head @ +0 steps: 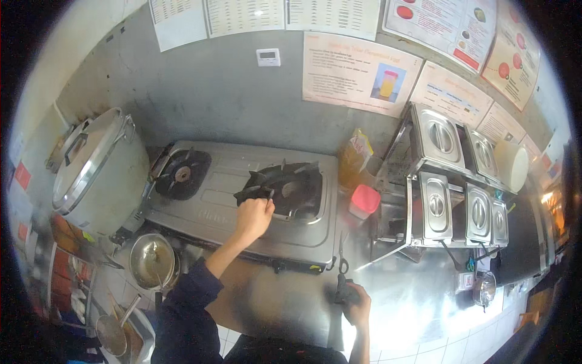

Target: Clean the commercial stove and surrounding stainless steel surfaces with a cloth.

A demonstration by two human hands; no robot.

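My left hand [255, 218] is closed at the front left of the right burner, on the edge of a black pan support [254, 193] that looks tilted over the burner. The support has several prongs. Below it lies the two-burner gas stove [223, 186], whose left burner [183, 174] has its own black support. My right hand [357, 305] grips a dark, crumpled thing, perhaps a cloth [348, 291], over the steel counter to the right of the stove. Scissors [343, 264] lie on the counter just beyond that hand.
A large lidded pot [104, 182] stands left of the stove. A pink-lidded container [365, 200] and a bag of yellow liquid [354, 157] are by its right edge. A rack holds several lidded steel pans [436, 204]. At lower left are metal bowls [152, 261] and a strainer [111, 334].
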